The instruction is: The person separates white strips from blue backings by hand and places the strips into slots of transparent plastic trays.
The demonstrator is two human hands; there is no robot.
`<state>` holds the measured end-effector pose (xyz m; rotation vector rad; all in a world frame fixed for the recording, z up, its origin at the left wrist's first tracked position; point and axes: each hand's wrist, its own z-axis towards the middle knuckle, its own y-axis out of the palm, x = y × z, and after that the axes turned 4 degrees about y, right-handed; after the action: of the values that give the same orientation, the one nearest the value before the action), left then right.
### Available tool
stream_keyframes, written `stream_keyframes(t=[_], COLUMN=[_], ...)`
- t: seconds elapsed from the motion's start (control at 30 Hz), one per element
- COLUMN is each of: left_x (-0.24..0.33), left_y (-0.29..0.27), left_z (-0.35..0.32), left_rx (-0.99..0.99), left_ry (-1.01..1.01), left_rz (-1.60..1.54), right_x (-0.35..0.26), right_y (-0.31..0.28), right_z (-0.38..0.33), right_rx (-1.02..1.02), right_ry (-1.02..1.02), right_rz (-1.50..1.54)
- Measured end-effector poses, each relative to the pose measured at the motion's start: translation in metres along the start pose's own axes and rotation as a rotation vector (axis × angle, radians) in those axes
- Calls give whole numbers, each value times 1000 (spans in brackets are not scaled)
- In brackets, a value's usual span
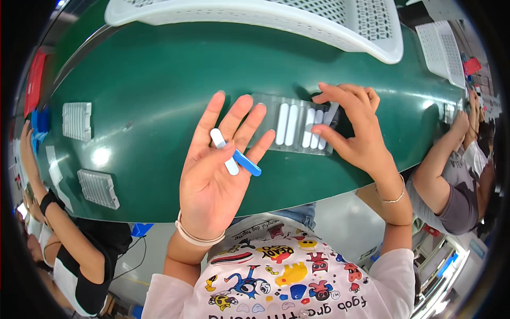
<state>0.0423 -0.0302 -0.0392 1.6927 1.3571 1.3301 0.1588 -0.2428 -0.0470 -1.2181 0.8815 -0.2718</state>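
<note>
My left hand [212, 170] is palm up with its fingers spread. Its thumb pins a white stick-shaped piece [218, 138] and a blue stick-shaped piece [247, 162] that cross each other. To the right, a clear plastic tray [271, 114] lies on the table with several white stick-shaped pieces [291, 125] side by side in its compartments. Over the tray's right end is my right hand [358, 125], thumb and forefinger curved and apart. A paler piece [330, 115] slants between them; I see no firm grip on it.
The green table [159, 69] carries a large white perforated basket [255, 16] at its far side and another white basket [441, 53] at far right. Two ribbed clear trays [77, 121] lie at left. Other people's arms [74, 234] reach in at both sides.
</note>
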Motion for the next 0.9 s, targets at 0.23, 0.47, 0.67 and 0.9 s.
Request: stream_keyframes(t=[0.23,0.47,0.67,0.9], left_x=[-12,6,-1,-9], left_y=[-1,-10,-7,4], left_z=[7,1,7,16], left_rx=[22,73,-14,70], left_ry=[6,90,-4,126], left_rz=[12,-62,-132,-119], right_x=[3,-3,-8,-11], right_y=[9,0,7,31], right_z=[-7,17,24,13], right_rx=[199,103,139,263], right_ry=[97,178,263,88], right_rz=[151,721,453,333])
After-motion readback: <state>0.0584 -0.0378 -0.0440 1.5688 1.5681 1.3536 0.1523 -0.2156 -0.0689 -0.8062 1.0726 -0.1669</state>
